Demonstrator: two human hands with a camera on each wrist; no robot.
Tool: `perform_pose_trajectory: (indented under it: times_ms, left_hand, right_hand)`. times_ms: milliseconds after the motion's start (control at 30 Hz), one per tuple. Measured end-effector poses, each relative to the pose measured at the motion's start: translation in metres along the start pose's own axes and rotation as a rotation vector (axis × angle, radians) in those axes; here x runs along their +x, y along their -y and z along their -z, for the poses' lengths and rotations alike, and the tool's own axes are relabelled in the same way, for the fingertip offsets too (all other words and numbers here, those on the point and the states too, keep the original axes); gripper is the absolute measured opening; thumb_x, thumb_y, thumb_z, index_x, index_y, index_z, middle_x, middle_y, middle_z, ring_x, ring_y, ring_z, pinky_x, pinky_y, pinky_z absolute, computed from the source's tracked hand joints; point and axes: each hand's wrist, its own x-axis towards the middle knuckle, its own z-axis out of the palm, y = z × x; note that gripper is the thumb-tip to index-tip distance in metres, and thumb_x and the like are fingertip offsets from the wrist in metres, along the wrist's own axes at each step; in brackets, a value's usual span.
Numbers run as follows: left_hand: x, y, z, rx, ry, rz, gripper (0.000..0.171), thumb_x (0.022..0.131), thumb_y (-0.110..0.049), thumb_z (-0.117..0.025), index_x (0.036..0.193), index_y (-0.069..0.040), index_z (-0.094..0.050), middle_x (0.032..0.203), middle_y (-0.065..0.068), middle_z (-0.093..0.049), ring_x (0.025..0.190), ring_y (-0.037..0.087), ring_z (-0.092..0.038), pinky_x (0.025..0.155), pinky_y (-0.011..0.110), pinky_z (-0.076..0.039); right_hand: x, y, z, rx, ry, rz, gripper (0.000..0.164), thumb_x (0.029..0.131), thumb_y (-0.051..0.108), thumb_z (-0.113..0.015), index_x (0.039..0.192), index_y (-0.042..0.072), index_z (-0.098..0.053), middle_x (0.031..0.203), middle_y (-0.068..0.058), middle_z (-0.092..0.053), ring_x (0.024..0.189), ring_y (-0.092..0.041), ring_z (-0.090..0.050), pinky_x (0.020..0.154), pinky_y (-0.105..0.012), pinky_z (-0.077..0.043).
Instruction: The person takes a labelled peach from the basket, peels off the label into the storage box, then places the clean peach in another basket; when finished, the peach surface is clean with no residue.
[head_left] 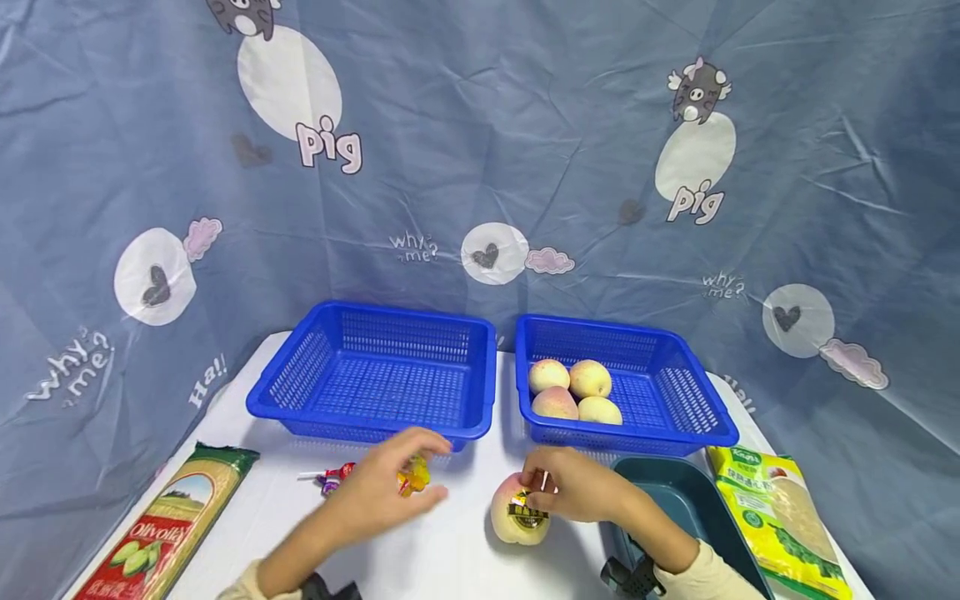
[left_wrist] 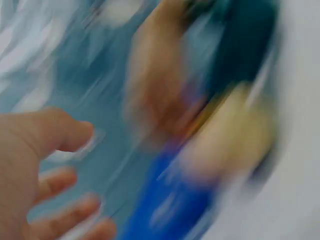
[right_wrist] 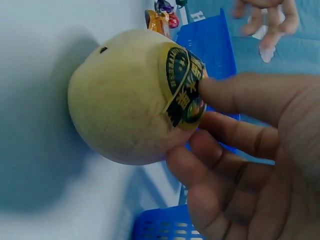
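Note:
A pale yellow-pink peach [head_left: 512, 521] with a black-and-gold label [right_wrist: 184, 85] rests on the white table. At its upper side is my right hand [head_left: 577, 487], thumb and index finger close together, pinching the label's edge. The other fingers of that hand curl beside the fruit. My left hand [head_left: 390, 483] is raised to the left of the peach, fingers spread and holding nothing. Behind it in the head view lie an orange-yellow wrapped piece [head_left: 414, 477] and lollipops [head_left: 333, 479]. The left wrist view is blurred.
Two blue baskets stand at the back; the right basket [head_left: 637, 437] holds several peaches [head_left: 555, 403], the left basket [head_left: 375, 429] shows a bare bottom. A dark green tray [head_left: 678, 492] and a yellow Knorr bag [head_left: 783, 521] lie right. An Olivoilà spaghetti pack [head_left: 168, 521] lies left.

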Motion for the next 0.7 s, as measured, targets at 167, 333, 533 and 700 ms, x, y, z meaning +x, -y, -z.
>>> perform_pose_trajectory:
  times_ms: [167,333,533,700]
  left_hand:
    - [0.008,-0.006,-0.080,0.004,0.275,0.057,0.081,0.076,-0.033,-0.088,0.145,-0.024,-0.048,0.143,-0.003,-0.046,0.122,0.021,-0.055,0.097,0.042,-0.050]
    - [0.019,0.020,-0.109,-0.120,0.303,0.072,0.078,0.074,-0.025,-0.091,0.141,-0.020,-0.051,0.133,-0.004,-0.055,0.119,0.012,-0.054,0.100,0.034,-0.047]
    - [0.020,0.035,-0.117,-0.243,0.308,0.086,0.078,0.074,-0.025,-0.092,0.141,-0.021,-0.052,0.131,-0.006,-0.055,0.119,0.010,-0.053,0.099,0.030,-0.048]
    - [0.022,0.035,-0.117,-0.243,0.292,0.076,0.079,0.074,-0.024,-0.092,0.142,-0.023,-0.052,0.133,-0.005,-0.055,0.120,0.010,-0.053,0.098,0.030,-0.048]
  right_hand:
    - [-0.004,-0.003,-0.005,0.043,-0.066,-0.023,0.017,0.084,0.003,-0.079,0.091,0.010,-0.066,0.082,0.010,-0.062,0.074,-0.004,-0.059,0.064,-0.023,-0.051]
    - [-0.002,-0.005,-0.011,0.085,-0.108,-0.070,0.017,0.085,0.007,-0.081,0.087,0.012,-0.065,0.077,0.011,-0.062,0.070,-0.003,-0.059,0.062,-0.024,-0.051]
    - [-0.003,-0.011,-0.015,0.168,-0.110,-0.109,0.015,0.087,0.001,-0.076,0.085,0.011,-0.065,0.075,0.009,-0.062,0.069,-0.004,-0.058,0.063,-0.025,-0.051]
    - [-0.003,-0.014,-0.013,0.206,-0.103,-0.118,0.015,0.091,-0.003,-0.070,0.085,0.009,-0.065,0.074,0.007,-0.062,0.067,-0.004,-0.056,0.060,-0.024,-0.049]
